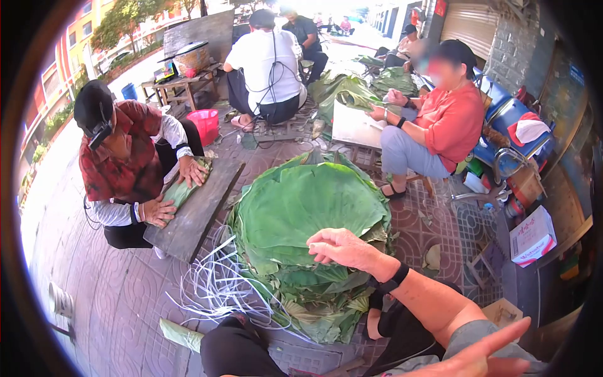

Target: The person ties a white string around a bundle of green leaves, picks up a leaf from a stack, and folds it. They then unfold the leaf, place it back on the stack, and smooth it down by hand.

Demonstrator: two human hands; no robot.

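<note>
A tall stack of large round lotus leaves [308,201] stands on the ground between my knees and the people in front. Over its near edge hangs my right hand [342,248], a dark band on the wrist; its fingers are curled in and nothing shows in them. My left hand [480,361] reaches across at the bottom right edge, close by my right forearm, with its fingers apart and holding nothing. To the left of the stack lies a loose tangle of white plastic strips [217,283]. A folded leaf bundle [181,335] rests on the paving by my foot.
On the left a person [122,163] presses a leaf roll on a wooden board [198,217]. At right a person in red [433,119] handles leaves over a white board [355,125]. A pink bucket [204,125], a carton [532,235] and blue chairs [512,132] stand around.
</note>
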